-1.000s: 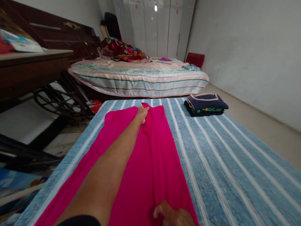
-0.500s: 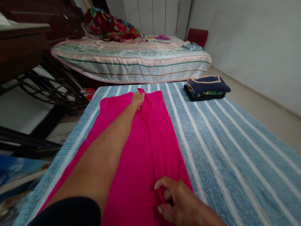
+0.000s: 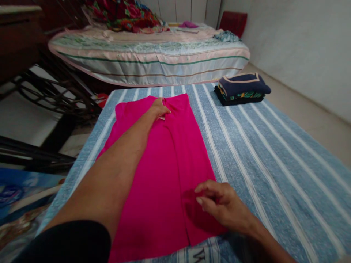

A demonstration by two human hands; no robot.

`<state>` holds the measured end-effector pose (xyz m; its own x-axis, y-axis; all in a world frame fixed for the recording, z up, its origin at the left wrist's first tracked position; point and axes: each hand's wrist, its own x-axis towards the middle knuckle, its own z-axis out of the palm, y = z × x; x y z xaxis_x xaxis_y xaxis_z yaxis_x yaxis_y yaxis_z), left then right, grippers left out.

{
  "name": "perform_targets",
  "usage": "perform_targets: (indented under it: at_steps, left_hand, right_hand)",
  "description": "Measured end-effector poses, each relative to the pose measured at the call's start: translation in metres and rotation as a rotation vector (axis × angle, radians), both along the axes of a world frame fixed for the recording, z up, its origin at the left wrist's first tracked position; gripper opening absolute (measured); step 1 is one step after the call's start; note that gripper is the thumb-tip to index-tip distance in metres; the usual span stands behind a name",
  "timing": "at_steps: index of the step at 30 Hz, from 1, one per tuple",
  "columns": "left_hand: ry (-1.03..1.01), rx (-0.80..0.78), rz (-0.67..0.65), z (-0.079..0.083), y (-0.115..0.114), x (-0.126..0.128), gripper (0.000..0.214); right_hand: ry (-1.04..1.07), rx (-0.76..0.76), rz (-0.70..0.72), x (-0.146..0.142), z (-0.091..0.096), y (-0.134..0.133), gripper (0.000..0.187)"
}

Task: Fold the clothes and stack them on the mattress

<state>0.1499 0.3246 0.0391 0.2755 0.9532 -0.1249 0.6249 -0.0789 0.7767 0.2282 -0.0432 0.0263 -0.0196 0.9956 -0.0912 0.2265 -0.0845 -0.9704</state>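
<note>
A bright pink shirt [image 3: 156, 175] lies spread lengthwise, its right side folded inward in a long strip. My left hand [image 3: 160, 108] is at the collar end at the far side, closed on the cloth, with a small white label showing beside it; some of its fingers are hidden. Over the near part of the folded strip is my right hand [image 3: 223, 202], its fingers curled but thumb and forefinger apart, with nothing between them. Its shadow falls on the pink cloth below.
A blue and white striped sheet [image 3: 263, 153] covers the surface under the shirt. Folded dark clothes [image 3: 244, 89] are stacked at the far right. Beyond stands a bed [image 3: 153, 62] with a floral blanket [image 3: 128, 16]. A dark treadle frame [image 3: 55, 95] is on the left.
My right hand has let go of the strip's edge and moved right and up. The cloth under my left hand lies flatter. The view has tipped down, showing the shirt's near edge.
</note>
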Motion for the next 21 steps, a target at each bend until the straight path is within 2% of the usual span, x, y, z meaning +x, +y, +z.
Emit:
perform_targets:
  at_steps: [2,4,6,9,11,13,15,17,21]
  left_hand:
    - [0.056,0.054,-0.005,0.001,0.003,0.003,0.058]
    - [0.103,0.115,-0.015,0.002,0.008,0.006,0.058]
    - [0.14,0.183,-0.025,0.002,0.013,0.008,0.057]
    - [0.172,0.273,-0.037,0.001,0.018,0.009,0.06]
    - [0.185,0.309,-0.049,-0.001,0.019,0.008,0.06]
    - [0.199,0.335,-0.062,-0.004,0.018,0.006,0.058]
    - [0.21,0.345,-0.076,-0.007,0.017,0.003,0.058]
    - [0.217,0.342,-0.093,-0.008,0.014,0.0,0.062]
    - [0.21,0.355,-0.13,-0.006,0.011,-0.004,0.07]
  right_hand:
    - [-0.212,0.166,-0.063,0.011,0.0,-0.006,0.012]
    - [-0.401,0.283,-0.006,0.016,0.004,-0.011,0.017]
    - [-0.545,0.296,0.163,0.011,0.01,-0.014,0.021]
    - [-0.72,0.205,0.459,-0.012,0.015,-0.011,0.017]
    - [-0.794,0.155,0.588,-0.029,0.012,-0.004,0.015]
    - [-0.825,0.119,0.625,-0.042,0.004,0.004,0.017]
    - [-0.806,0.087,0.585,-0.049,-0.005,0.012,0.014]
    - [-0.748,0.05,0.553,-0.051,-0.014,0.017,0.012]
    - [-0.635,-0.069,0.585,-0.047,-0.03,0.025,0.016]
